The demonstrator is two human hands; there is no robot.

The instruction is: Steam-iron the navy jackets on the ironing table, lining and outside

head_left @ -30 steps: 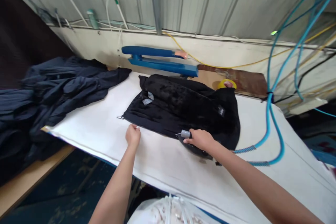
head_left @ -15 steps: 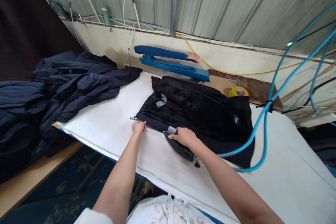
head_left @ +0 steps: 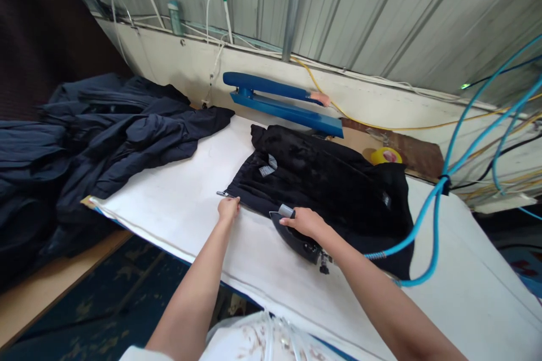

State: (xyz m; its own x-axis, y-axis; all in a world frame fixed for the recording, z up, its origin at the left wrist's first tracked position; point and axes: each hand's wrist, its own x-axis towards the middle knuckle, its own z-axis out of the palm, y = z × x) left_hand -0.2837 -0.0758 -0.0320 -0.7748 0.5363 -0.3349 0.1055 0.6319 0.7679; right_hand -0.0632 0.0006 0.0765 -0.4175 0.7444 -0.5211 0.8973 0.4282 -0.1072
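A black garment [head_left: 313,166] with a fuzzy inner side and white labels lies spread on the white padded table [head_left: 178,186]. My left hand [head_left: 229,208] pinches the garment's near edge close to its left corner, beside a small metal zipper pull [head_left: 222,194]. Wrapped around the handle of a dark iron [head_left: 292,238] is my right hand [head_left: 307,223]. The iron's tip points left and touches the garment's near edge. Blue hoses [head_left: 423,214] run from behind the iron up to the right.
Dark navy jackets [head_left: 122,130] are heaped at the left. Near the wall stands a blue narrow sleeve board [head_left: 283,110]. A yellow tape roll [head_left: 386,155] sits behind the garment, by a brown board [head_left: 417,153]. A teal bottle [head_left: 175,18] rests on the ledge.
The view has shifted slightly, so the table's contents appear a little further right. Both hands keep their holds, and the iron stays at the garment's near edge.
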